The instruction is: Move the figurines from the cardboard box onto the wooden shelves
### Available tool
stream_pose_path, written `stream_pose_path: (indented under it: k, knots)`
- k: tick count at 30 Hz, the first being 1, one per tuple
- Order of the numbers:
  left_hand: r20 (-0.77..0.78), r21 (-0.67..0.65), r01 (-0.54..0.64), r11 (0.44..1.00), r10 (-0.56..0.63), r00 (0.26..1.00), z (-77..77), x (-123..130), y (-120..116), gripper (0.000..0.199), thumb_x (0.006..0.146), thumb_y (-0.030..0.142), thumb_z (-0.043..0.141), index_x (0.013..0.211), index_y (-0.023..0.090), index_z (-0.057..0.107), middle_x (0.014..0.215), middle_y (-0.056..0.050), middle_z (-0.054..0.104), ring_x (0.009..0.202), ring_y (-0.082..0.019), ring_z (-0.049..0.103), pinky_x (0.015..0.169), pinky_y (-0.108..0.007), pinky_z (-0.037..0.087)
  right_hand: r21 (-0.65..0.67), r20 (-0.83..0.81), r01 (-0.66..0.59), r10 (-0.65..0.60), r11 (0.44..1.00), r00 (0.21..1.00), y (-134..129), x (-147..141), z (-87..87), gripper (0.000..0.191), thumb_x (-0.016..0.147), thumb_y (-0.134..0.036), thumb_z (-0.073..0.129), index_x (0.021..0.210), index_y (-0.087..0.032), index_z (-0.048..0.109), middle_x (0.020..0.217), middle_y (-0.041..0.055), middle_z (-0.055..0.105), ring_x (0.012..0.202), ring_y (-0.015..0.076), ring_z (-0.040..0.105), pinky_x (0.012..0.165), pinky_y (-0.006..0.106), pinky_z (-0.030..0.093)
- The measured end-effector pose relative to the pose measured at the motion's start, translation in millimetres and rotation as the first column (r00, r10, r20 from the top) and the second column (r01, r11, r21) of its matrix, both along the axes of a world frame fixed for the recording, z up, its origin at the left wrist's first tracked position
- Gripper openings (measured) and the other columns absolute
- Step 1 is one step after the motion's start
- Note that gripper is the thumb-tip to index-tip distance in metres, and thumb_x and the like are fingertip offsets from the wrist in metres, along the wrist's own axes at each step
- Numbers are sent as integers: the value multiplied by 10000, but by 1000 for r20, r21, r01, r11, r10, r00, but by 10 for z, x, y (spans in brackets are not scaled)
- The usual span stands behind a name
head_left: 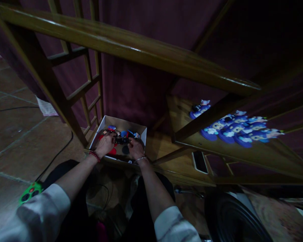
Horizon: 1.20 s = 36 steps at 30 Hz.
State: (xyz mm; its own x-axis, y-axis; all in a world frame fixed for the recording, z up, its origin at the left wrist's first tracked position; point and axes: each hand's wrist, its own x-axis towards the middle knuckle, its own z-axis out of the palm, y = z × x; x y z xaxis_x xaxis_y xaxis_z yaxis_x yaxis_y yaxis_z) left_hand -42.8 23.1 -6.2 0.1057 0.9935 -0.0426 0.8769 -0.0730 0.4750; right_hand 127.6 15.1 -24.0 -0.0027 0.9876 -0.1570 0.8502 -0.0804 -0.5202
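A dark toy [121, 140] lies crosswise, left hand [106, 144] to right hand [136, 149].

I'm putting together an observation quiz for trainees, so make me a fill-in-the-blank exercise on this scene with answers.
A dark red beaded bracelet circles the person's ____ wrist.
Reaching into the open rectangular cardboard box are ____ bare hands.
In the picture, the white-edged rectangular phone lies to the ____ of the box.
Blue-and-white figurines stand on the yellowish-brown shelf made of ____.
Missing words: left; two; right; wood.
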Motion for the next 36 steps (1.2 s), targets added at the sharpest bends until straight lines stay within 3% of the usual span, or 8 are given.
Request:
stream_pose_path:
  k: [8, 13, 21, 29, 33, 36]
  knots:
    - [-49, 51, -17, 999, 19, 999, -9, 27, 127, 502, 800, 172, 385, 1299, 220, 376, 1177, -136, 504, 913, -210, 603, 775, -302, 469, 33, -63, -33, 35, 999, 997, 19, -13, 25, 315, 781, -176, 470, 1072, -239, 574, 911, 19, 663, 847, 141, 603, 788, 249, 449]
    - [-71, 7, -42, 999, 42, 997, -39, 22, 144, 427, 781, 178, 412, 1201, 202, 484, 1189, -143, 457, 890, -204, 605, 788, -304, 468, 78, -129, -33, 43, 996, 991, 29, -9, 6, 254, 775, -172, 477, 990, -240, 595, 875, 3, 655, 807, 120, 603, 751, 230, 457]
    - [-62, -54, -72, 996, 69, 996, -83, -57, 134, 255, 783, 230, 444, 984, 158, 584, 1102, -119, 512, 919, -180, 583, 840, -269, 438, 139, -198, -45, 73, 989, 978, 42, -26, -18, 182, 761, -146, 485, 881, -217, 602, 884, 3, 668, 831, 122, 612, 787, 231, 451]
    - [-112, -97, -1, 995, -10, 994, -6, -50, 124, 218, 783, 222, 429, 926, 156, 579, 945, -106, 619, 893, -200, 598, 746, -271, 455, 72, -152, -46, 56, 996, 987, 47, 1, -67, 132, 761, -168, 490, 791, -204, 613, 833, 22, 680, 769, 144, 626, 723, 246, 467]
    - [-157, -78, 2, 997, -14, 988, -33, -62, 136, 214, 788, 219, 407, 883, 151, 586, 904, -109, 628, 846, -198, 610, 711, -266, 456, 26, -246, 15, -8, 1000, 969, 62, 13, -150, 171, 767, -169, 471, 860, -221, 605, 797, -4, 680, 713, 123, 631, 674, 229, 482]
    - [-176, -39, -5, 999, -2, 984, -53, -68, 147, 231, 801, 220, 385, 855, 148, 597, 908, -111, 616, 821, -186, 612, 699, -257, 457, 38, -321, -10, 21, 999, 947, 70, 3, -192, 191, 762, -164, 465, 862, -229, 615, 776, -17, 678, 700, 113, 631, 669, 218, 489]
